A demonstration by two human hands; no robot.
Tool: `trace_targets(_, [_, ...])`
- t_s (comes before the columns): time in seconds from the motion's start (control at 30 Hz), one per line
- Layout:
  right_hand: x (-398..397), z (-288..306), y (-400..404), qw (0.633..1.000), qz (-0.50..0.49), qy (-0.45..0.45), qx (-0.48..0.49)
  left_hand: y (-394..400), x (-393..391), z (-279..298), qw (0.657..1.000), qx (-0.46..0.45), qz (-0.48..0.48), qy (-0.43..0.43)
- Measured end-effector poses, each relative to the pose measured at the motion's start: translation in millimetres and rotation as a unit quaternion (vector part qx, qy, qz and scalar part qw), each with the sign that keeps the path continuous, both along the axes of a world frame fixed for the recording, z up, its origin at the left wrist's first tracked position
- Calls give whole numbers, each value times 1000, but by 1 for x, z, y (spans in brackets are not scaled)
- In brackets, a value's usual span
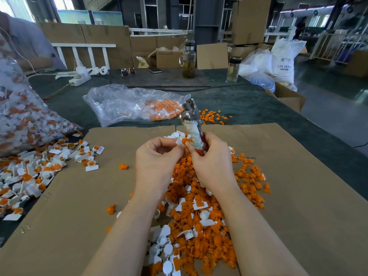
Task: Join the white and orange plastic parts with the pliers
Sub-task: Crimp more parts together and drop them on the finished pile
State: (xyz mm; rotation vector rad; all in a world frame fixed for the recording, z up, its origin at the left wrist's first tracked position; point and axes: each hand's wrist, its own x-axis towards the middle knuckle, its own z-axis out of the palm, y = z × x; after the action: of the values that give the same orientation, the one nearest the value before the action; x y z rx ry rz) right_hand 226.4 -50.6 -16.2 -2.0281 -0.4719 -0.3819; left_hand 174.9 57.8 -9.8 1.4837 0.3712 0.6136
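Above the cardboard [79,196] middle, we curl our right hand [211,162] round the pliers [192,120], head up and clear, while our left hand [157,162] pinches a white-and-orange part [182,140] beside them, ready for pressing, we judge.

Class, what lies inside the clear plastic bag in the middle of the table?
The clear plastic bag holds orange and white plastic parts, gathered toward its right end. The crinkled film blurs them, so whether they are joined cannot be told. The pliers cover its right edge.
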Motion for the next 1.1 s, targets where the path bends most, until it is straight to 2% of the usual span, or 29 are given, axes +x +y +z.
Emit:
trace_targets(0.5, [0, 2, -2, 998, 58, 27, -23, 4, 2, -2, 998, 44, 39, 21])
trace_targets(0.77, [1, 11, -21, 984, 119, 132, 12, 10, -1, 2, 999, 7, 26, -35])
trace_targets(1.0, [0, 16, -32, 967, 178, 163, -80, 13, -2, 3, 998, -14, 6, -63])
trace_targets(1.1, [-2, 16, -28, 975, 158, 134, -73, 13, -3, 4, 998, -7, -2, -62])
